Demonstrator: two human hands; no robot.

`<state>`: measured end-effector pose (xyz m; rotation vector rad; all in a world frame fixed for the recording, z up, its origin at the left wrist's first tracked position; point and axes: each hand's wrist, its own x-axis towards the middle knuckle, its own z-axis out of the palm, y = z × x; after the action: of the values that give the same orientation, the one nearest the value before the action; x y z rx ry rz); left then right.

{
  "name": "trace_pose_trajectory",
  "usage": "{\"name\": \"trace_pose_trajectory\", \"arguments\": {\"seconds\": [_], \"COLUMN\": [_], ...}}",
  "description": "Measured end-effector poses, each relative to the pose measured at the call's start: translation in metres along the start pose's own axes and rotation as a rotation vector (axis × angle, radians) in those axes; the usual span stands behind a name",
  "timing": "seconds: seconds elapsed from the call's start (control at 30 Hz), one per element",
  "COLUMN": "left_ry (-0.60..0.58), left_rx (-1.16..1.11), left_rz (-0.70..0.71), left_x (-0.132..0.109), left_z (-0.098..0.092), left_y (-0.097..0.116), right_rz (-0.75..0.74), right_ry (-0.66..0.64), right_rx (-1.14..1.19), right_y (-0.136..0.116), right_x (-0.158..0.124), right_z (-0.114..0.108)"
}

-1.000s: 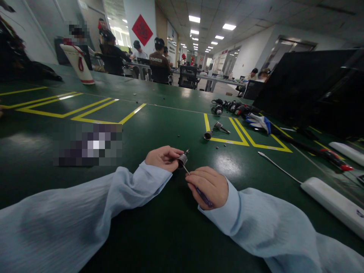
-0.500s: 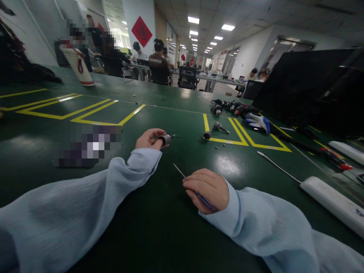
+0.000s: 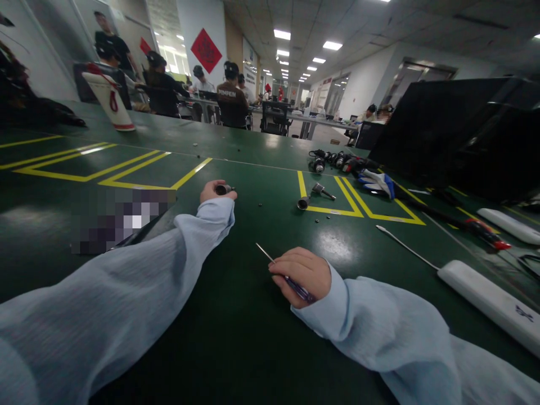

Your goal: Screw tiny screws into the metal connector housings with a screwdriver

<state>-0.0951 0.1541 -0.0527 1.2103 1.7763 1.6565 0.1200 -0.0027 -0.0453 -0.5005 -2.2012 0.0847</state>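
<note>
Head view. The left hand (image 3: 211, 193) has its fingers curled around a metal cup (image 3: 223, 190), held near the middle of the green table (image 3: 236, 337). The cup's open mouth faces the camera; its interior is dark, so contents cannot be determined. The right hand (image 3: 306, 273) is closed on a screwdriver (image 3: 298, 289), fingers gripping handle and upper shaft; the tip points away to the left, well apart from the cup.

A second metal cup (image 3: 302, 203) lies at the corner of a yellow tape outline (image 3: 337, 212), its open mouth toward the camera. Just beside it lies a stemmed metal part (image 3: 323, 191). At the far left edge stands a white tapered container (image 3: 120, 115) with a red cord (image 3: 113, 101) on its side; its interior is not visible.

Small dark pieces (image 3: 317, 221) lie in front of the outline. Behind it are black equipment (image 3: 319, 164) and a blue-and-white glove (image 3: 375, 183). A white case (image 3: 489, 301) with a white cable (image 3: 407, 247) occupies the right side. The left forearm partly covers a pixelated object (image 3: 122, 219).
</note>
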Motion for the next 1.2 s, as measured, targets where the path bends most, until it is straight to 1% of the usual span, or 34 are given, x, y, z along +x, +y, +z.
{"name": "trace_pose_trajectory", "arguments": {"seconds": [0.07,0.13,0.2,0.27,0.33,0.37,0.4,0.47,0.57,0.67,0.73,0.83,0.93,1.03,1.13,1.2], "left_ry": [-0.056,-0.085,-0.108,-0.191,-0.314,-0.364,-0.419,-0.534,-0.671,-0.752,-0.821,-0.883,-0.869,-0.877,-0.899,-0.905], "left_rx": [0.165,0.203,0.282,0.310,0.305,0.293,0.282,0.274,0.290,0.335,0.352,0.363,0.407,0.481,0.519,0.499], "left_rz": [0.159,0.272,0.592,0.900,1.104,1.164,1.194,1.201,1.100,0.973,0.967,1.024,1.067,1.114,1.147,1.155], "left_x": [-0.008,-0.021,-0.037,-0.052,-0.065,-0.069,-0.073,-0.078,-0.084,-0.089,-0.092,-0.094,-0.094,-0.094,-0.095,-0.095], "left_z": [-0.003,-0.006,-0.009,-0.011,-0.013,-0.013,-0.013,-0.012,-0.010,-0.010,-0.010,-0.011,-0.011,-0.010,-0.011,-0.012], "left_y": [0.000,0.003,0.009,0.015,0.022,0.025,0.028,0.031,0.033,0.033,0.032,0.031,0.030,0.029,0.030,0.031], "right_rz": [0.061,0.145,0.242,0.321,0.337,0.317,0.281,0.211,0.138,0.065,0.061,0.113,0.187,0.239,0.337,0.485], "right_ry": [0.034,0.121,0.209,0.262,0.285,0.277,0.257,0.197,0.150,0.082,0.062,0.071,0.080,0.085,0.115,0.114], "right_rx": [0.005,0.041,0.100,0.143,0.156,0.159,0.165,0.195,0.240,0.217,0.182,0.127,0.085,0.097,0.215,0.380], "right_y": [0.001,0.005,0.009,0.014,0.015,0.015,0.013,0.007,0.000,-0.003,-0.003,-0.003,-0.004,-0.003,0.002,0.007], "right_x": [0.001,0.000,-0.002,-0.005,-0.006,-0.007,-0.007,-0.005,-0.002,-0.001,-0.002,-0.003,-0.004,-0.005,-0.006,-0.008], "right_z": [-0.003,-0.006,-0.010,-0.015,-0.022,-0.025,-0.027,-0.030,-0.028,-0.021,-0.018,-0.016,-0.016,-0.015,-0.014,-0.015]}}
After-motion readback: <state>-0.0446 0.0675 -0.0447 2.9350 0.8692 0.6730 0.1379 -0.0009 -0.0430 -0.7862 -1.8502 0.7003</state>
